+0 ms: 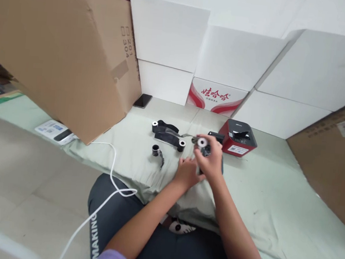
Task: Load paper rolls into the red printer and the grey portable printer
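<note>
Between the thumb and fingers of my right hand [211, 159] is a small ribbon roll [202, 142] with a white core end facing up. My left hand [187, 172] is closed low beside it, fingers curled against a dark object [222, 166] that both hands mostly hide. Left of my hands, two rolls of black ribbon [166, 138] lie partly unwound, their white cores showing. Closer to me sits a dark spool [155, 150] with a short curled tail of ribbon.
A red and black box-shaped machine [238, 138] stands right of my hands. A phone [142, 100] lies at the back, near a large cardboard box [106, 59]. White panels [169, 32] line the rear. A white cable [112, 168] hangs over the front edge of the cloth-covered table [270, 186].
</note>
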`<state>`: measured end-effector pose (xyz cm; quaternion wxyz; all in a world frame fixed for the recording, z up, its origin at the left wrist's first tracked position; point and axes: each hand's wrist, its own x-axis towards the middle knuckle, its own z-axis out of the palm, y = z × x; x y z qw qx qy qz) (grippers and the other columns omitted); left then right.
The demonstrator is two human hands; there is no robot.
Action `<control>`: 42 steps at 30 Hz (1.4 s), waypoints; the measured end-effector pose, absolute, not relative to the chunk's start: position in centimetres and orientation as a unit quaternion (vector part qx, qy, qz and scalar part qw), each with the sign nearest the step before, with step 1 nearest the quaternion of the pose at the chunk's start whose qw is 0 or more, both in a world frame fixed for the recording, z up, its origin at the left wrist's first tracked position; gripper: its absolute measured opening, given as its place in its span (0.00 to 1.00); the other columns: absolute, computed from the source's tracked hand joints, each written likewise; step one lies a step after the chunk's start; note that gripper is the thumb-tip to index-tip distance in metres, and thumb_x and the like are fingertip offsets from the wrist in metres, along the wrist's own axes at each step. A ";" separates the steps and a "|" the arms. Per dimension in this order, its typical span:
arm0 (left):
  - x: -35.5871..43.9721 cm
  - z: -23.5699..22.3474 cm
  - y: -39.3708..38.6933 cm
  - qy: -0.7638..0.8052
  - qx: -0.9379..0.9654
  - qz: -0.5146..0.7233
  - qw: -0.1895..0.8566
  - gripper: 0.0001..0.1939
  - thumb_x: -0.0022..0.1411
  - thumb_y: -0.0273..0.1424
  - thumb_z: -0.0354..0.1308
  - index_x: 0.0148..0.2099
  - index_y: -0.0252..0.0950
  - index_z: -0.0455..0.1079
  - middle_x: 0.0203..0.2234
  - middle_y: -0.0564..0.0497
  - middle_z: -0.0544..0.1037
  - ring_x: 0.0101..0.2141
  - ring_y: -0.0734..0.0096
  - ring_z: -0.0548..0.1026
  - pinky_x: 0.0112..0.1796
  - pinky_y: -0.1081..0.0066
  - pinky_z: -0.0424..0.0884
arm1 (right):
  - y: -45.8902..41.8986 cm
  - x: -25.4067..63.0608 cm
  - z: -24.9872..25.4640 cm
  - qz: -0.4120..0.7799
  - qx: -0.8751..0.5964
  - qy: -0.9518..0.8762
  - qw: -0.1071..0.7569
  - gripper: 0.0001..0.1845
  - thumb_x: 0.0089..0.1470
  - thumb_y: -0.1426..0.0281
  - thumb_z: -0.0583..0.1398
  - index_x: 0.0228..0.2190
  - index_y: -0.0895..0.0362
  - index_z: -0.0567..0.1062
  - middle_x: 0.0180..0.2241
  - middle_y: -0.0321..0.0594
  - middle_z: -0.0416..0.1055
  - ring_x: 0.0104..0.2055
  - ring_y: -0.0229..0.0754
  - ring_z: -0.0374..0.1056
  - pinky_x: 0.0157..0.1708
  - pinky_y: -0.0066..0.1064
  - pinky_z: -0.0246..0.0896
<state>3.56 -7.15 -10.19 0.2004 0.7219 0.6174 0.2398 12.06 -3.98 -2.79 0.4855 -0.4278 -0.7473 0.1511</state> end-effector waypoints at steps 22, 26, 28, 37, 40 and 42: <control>3.4 -10.8 -7.2 0.614 0.729 0.234 0.194 0.42 0.61 0.42 0.63 0.73 0.42 0.53 0.62 0.44 0.74 0.57 0.52 0.72 0.56 0.56 0.60 | 1.2 22.2 -6.8 0.102 -0.488 -0.822 0.276 0.17 0.61 0.72 0.52 0.49 0.56 0.74 0.48 0.52 0.73 0.48 0.56 0.63 0.52 0.52 0.61; 3.4 -10.9 -7.2 0.617 0.728 0.233 0.186 0.43 0.61 0.43 0.64 0.73 0.40 0.53 0.62 0.43 0.74 0.56 0.52 0.73 0.56 0.57 0.61 | 1.0 21.5 -7.4 0.080 -0.507 -0.816 0.267 0.18 0.60 0.72 0.54 0.49 0.55 0.76 0.49 0.50 0.74 0.50 0.57 0.63 0.52 0.53 0.58; 3.4 -10.9 -7.2 0.618 0.728 0.232 0.186 0.43 0.61 0.43 0.64 0.73 0.40 0.53 0.62 0.43 0.74 0.56 0.52 0.73 0.56 0.56 0.60 | 1.0 21.3 -7.6 0.081 -0.528 -0.805 0.260 0.17 0.60 0.72 0.56 0.48 0.54 0.78 0.48 0.49 0.75 0.51 0.58 0.62 0.51 0.55 0.58; 3.5 -10.4 -7.3 0.620 0.723 0.235 0.194 0.42 0.61 0.43 0.65 0.72 0.41 0.55 0.62 0.44 0.74 0.57 0.52 0.72 0.56 0.56 0.60 | 1.8 21.1 -8.2 0.119 -0.569 -0.680 0.446 0.11 0.55 0.65 0.60 0.40 0.56 0.76 0.43 0.49 0.69 0.44 0.50 0.68 0.51 0.47 0.66; 3.5 -10.4 -7.3 0.618 0.725 0.236 0.192 0.42 0.61 0.43 0.65 0.72 0.40 0.55 0.63 0.44 0.73 0.58 0.52 0.72 0.57 0.55 0.60 | 2.0 20.7 -8.1 0.216 -0.545 -0.643 0.493 0.15 0.55 0.59 0.61 0.41 0.55 0.72 0.49 0.50 0.71 0.49 0.50 0.70 0.53 0.45 0.67; 3.5 -10.4 -7.3 0.617 0.726 0.235 0.194 0.42 0.61 0.43 0.65 0.72 0.40 0.54 0.63 0.44 0.73 0.58 0.52 0.72 0.57 0.55 0.60 | 2.0 20.7 -8.0 0.288 -0.527 -0.614 0.513 0.17 0.54 0.54 0.61 0.39 0.54 0.71 0.54 0.51 0.71 0.55 0.51 0.69 0.58 0.46 0.64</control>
